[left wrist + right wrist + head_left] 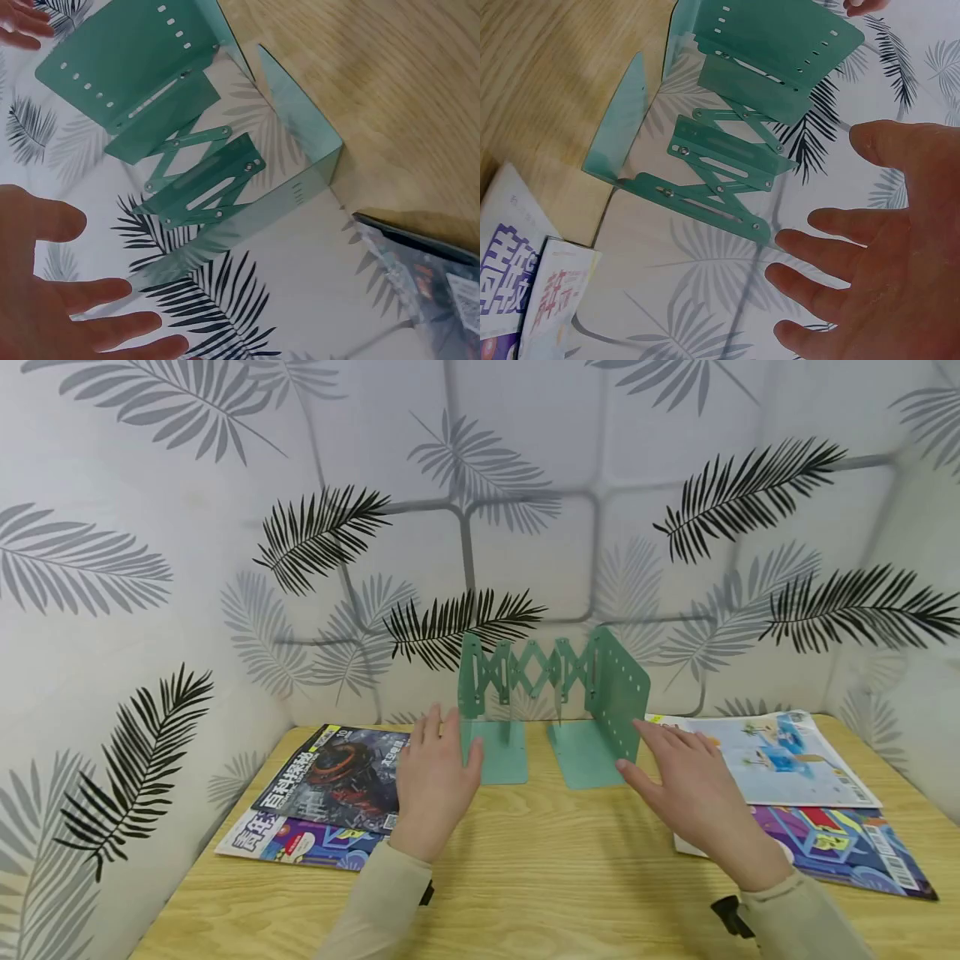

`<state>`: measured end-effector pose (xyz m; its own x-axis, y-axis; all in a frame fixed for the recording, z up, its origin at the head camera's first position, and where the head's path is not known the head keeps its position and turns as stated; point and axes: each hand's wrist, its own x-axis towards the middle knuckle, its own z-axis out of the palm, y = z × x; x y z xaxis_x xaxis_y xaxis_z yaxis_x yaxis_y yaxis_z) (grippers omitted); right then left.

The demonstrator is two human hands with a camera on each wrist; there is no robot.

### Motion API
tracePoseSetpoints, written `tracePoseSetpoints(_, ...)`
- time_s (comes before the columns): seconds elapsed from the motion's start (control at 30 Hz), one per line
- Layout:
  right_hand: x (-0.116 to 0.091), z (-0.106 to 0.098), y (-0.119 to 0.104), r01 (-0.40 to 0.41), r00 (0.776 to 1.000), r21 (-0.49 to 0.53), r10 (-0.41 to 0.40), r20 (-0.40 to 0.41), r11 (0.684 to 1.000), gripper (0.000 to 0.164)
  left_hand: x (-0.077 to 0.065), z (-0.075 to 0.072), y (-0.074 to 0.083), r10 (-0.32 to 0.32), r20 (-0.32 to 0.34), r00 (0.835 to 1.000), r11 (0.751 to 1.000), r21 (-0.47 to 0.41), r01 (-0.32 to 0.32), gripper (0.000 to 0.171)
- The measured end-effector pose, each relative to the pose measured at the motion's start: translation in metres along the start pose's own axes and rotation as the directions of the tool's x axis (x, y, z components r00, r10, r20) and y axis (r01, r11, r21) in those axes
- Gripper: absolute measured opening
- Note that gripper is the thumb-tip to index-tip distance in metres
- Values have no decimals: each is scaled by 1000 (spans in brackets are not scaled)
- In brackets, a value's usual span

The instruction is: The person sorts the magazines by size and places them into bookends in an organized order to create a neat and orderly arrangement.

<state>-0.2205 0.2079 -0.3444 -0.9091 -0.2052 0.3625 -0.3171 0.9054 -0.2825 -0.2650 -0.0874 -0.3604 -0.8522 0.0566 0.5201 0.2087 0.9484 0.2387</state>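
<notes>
A green metal expandable bookend (532, 668) stands at the back of the wooden table, its scissor lattice stretched between two upright end plates. My left hand (438, 777) is at the left end plate (471, 677), fingers extended and thumb spread. On the other side my right hand (693, 781) reaches toward the perforated right end plate (621, 693), its fingers straight. Both wrist views show spread fingers close to the bookend, with nothing held in the left hand (82, 300) or the right hand (877, 247).
To the left, a dark magazine (337, 777) overlaps a purple one (300, 843). At right, a light blue-and-white magazine (780, 760) lies over another purple magazine (847, 847). A leaf-patterned wall covering (525, 552) rises behind the wooden table (540, 877).
</notes>
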Motion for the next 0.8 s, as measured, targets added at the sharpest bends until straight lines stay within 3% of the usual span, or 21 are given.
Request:
tracePoseSetpoints(0.27,3,6,10,13,1000,25,-13,15,1000,63,6,6,-11,-42,41,998,997,-59,44,57)
tracePoseSetpoints(0.37,2,8,14,6,1000,50,-7,11,999,64,9,10,-16,-60,52,997,988,-136,66,59)
tracePoseSetpoints(0.43,1,9,17,-2,1000,73,1,6,997,64,11,14,-20,-76,70,995,968,-233,91,60)
tracePoseSetpoints(0.5,0,9,19,-2,1000,96,2,-3,995,63,13,19,-24,-93,91,991,925,-360,120,61)
tracePoseSetpoints(0.63,-3,10,27,3,1000,134,-2,-11,991,61,16,28,-33,-105,115,988,807,-571,152,60)
tracePoseSetpoints(0.8,-6,11,39,3,1000,161,-3,0,987,62,19,36,-37,-86,149,985,699,-696,166,57)
